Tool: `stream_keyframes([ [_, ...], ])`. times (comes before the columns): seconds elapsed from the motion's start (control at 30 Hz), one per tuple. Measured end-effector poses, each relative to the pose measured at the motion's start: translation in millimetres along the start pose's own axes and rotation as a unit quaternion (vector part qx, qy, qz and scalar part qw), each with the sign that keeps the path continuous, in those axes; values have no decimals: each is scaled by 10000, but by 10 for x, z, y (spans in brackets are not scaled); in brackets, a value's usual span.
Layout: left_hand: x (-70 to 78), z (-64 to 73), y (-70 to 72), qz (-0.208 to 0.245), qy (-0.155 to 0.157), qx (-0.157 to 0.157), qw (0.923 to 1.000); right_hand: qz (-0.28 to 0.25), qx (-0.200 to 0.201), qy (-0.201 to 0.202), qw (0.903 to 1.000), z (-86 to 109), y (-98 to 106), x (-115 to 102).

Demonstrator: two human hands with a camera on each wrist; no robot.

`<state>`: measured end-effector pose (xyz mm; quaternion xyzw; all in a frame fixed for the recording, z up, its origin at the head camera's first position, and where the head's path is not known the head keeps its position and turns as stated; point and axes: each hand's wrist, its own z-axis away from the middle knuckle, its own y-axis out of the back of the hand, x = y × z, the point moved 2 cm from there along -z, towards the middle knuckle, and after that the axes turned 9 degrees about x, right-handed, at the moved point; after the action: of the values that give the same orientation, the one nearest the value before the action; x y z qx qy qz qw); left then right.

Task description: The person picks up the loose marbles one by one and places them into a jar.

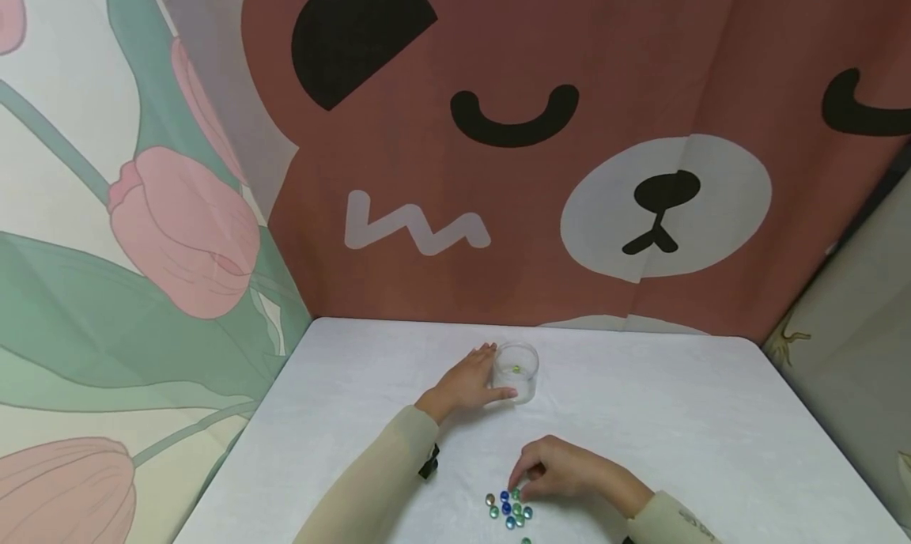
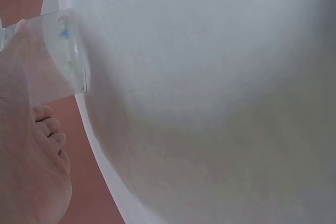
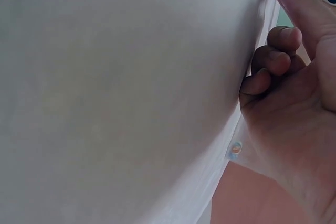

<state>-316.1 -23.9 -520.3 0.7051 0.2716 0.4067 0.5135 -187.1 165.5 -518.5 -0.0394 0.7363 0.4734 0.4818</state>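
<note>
A clear plastic cup (image 1: 525,387) stands near the far side of the white table. My left hand (image 1: 466,382) holds it, thumb on the near side and fingers on the far side. Through its wall in the left wrist view, a blue marble (image 2: 63,33) and a green marble (image 2: 70,67) show at the bottom. Nearer to me, my right hand (image 1: 565,466) reaches into a cluster of glass marbles (image 1: 507,508), thumb and index finger pinching a green marble (image 1: 515,494). Its other fingers (image 3: 271,60) are curled inward.
The white table (image 1: 676,417) ends at a brown bear-print curtain (image 1: 527,283) behind and a tulip-print curtain (image 1: 178,354) at the left. One green marble (image 1: 526,541) lies apart from the cluster, at the bottom of the head view.
</note>
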Motion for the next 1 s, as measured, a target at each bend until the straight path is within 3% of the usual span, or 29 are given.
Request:
stream_keyframes([
  [0.3,13,12,11,-21,6,-17,10000,-31,-17,43,10000,8,14,-16],
  [0.8,38,32,44,35,26,31,10000,-266,139,-529,9982,10,65,-34],
  [1.0,38,28,47,37,75,10,10000,-446,217,-440,9978,11,91,-47],
])
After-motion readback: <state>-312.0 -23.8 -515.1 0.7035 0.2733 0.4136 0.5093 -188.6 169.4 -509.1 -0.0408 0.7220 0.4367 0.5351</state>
